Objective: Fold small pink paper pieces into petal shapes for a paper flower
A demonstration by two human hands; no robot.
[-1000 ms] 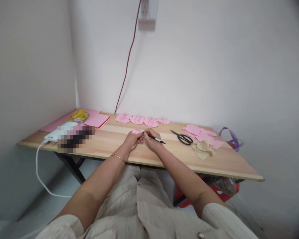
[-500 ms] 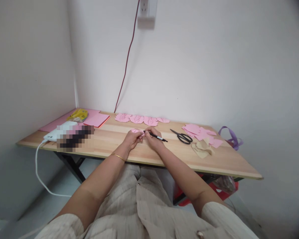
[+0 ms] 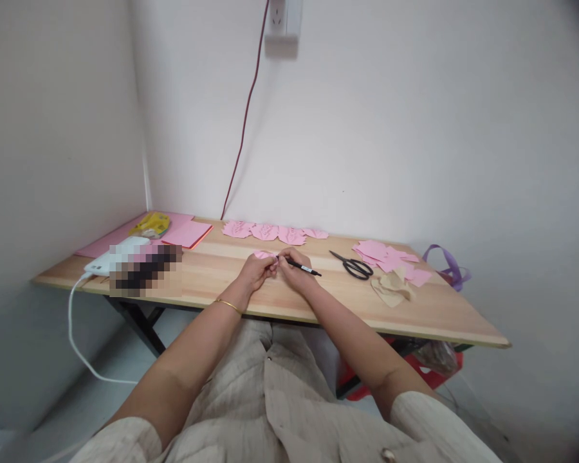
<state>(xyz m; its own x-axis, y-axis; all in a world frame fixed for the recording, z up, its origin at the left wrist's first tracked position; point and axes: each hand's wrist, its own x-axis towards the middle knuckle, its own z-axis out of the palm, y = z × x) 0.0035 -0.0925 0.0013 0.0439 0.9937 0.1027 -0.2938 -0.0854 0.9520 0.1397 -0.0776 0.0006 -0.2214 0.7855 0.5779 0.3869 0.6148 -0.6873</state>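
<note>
Near the table's middle, my left hand (image 3: pixel 255 271) is closed on a small pink paper cutout (image 3: pixel 264 254), most of it hidden by the fingers. My right hand (image 3: pixel 292 270) grips a black pen (image 3: pixel 305 267), its tip end against the paper and its other end slanting down to the right. Behind the hands, several pink paper cutouts (image 3: pixel 264 231) with dark marks lie in a row along the wall. To the right of my right hand rest black-handled scissors (image 3: pixel 357 267), blades partly apart.
Pink paper scraps (image 3: pixel 386 255) and a crumpled tan paper (image 3: pixel 393 287) lie at right, by a purple ribbon (image 3: pixel 446 265). On the left are pink sheets (image 3: pixel 188 233), a yellow packet (image 3: pixel 152 225), a white device (image 3: pixel 116 254) with a cable, and a blurred-out dark object (image 3: pixel 147 267).
The pen's rear end has shifted slightly left with a small movement of my right hand. My left hand keeps its hold on the paper.
</note>
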